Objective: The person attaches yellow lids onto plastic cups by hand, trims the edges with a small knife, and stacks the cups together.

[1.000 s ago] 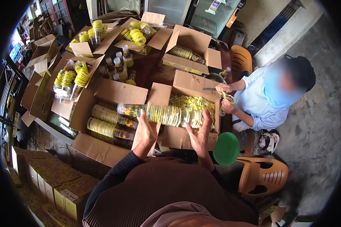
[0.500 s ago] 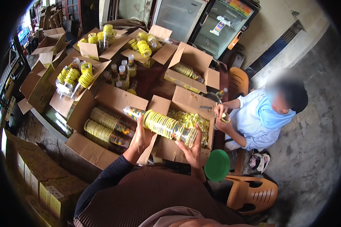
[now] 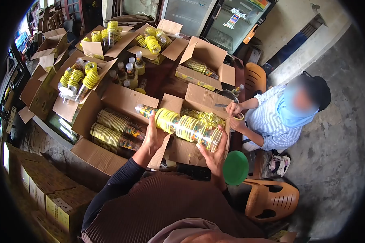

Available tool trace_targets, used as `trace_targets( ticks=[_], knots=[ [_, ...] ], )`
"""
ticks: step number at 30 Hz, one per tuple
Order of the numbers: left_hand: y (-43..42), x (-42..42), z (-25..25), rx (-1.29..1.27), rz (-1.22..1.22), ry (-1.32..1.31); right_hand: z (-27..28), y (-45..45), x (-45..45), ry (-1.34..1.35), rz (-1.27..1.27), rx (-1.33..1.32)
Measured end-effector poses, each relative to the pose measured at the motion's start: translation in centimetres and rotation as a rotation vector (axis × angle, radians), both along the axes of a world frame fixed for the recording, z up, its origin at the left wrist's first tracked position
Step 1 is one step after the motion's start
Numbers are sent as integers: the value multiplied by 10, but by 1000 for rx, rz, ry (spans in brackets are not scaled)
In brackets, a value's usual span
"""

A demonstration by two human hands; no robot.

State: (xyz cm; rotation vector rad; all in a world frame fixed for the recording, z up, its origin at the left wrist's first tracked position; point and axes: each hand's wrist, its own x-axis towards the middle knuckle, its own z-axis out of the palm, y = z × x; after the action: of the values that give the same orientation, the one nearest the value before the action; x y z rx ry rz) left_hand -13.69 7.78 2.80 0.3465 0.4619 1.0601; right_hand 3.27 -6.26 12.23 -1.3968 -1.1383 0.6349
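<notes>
A long stack of nested clear plastic cups point(image 3: 182, 124) with yellow rims and colourful print lies across both my hands. My left hand point(image 3: 151, 139) is wrapped round its left part from below, while my right hand point(image 3: 215, 152) grips the right end, thumb on the near side. Beneath the stack is an open carton point(image 3: 186, 152) full of yellow pieces point(image 3: 205, 117). To the left, another open carton point(image 3: 105, 158) contains several similar cup stacks point(image 3: 109, 135) lying side by side.
Across the table, a co-worker point(image 3: 267, 121) handles a small yellow-rimmed piece. More cartons point(image 3: 207, 52) of cup stacks and several bottles point(image 3: 130, 73) stand at the back. On the right are a green basin point(image 3: 235, 168) and an orange chair point(image 3: 271, 199); sealed boxes point(image 3: 67, 206) sit at lower left.
The yellow rims in the stack have separated into two groups, with more of them toward my right hand. My right hand has shifted slightly right. The co-worker's hands have changed position.
</notes>
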Motion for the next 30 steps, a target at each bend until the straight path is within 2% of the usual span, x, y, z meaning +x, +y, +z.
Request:
trace_targets(
  ticks=[1, 4, 6, 8, 9, 10, 11, 12, 14, 15, 17, 20, 22, 24, 26, 28, 30],
  knots=[
    [-5, 6, -1, -13, -20, 6, -16, 1, 6, -115, 4, 43],
    [-15, 18, -2, -46, -10, 47, -32, 1, 6, -126, -38, 72],
    [-12, 21, -8, -82, -6, 49, -40, -1, 4, -84, -51, 70],
    [-7, 23, -16, -115, 4, 49, -41, -4, 0, 30, 69, 109],
    [-5, 23, -20, -91, 14, 69, -38, -5, 2, -123, 113, 115],
    [-2, 24, -23, -65, 25, 88, -37, -5, -1, -122, 111, 116],
    [0, 32, -26, -185, 160, 169, -37, -5, -7, 82, 169, 121],
    [1, 32, -27, -183, 159, 170, -38, -6, -10, 287, 228, 126],
    [3, 32, -30, -15, 62, 32, -40, -7, -5, 229, 223, 121],
    [2, 32, -29, -15, 62, 32, -35, -8, -4, 262, 290, 113],
    [0, 28, -26, 25, -132, -116, -32, -8, -1, 298, 355, 104],
    [-27, 28, 9, 106, -20, -1, -31, -8, 7, 222, 456, 75],
    [-27, 24, 8, 73, -79, -71, -31, -9, 9, 443, 479, -28],
    [-29, 23, 12, 79, -106, 11, -28, -11, 14, 429, 480, -21],
    [-21, 27, -7, 12, -68, -60, -28, -12, 19, 302, 382, -162],
    [-20, 27, -10, 60, -78, -45, -40, -11, 20, 283, 358, -124],
    [-20, 26, -6, 58, -91, -38, -43, -12, 20, 489, 338, -105]
  ],
)
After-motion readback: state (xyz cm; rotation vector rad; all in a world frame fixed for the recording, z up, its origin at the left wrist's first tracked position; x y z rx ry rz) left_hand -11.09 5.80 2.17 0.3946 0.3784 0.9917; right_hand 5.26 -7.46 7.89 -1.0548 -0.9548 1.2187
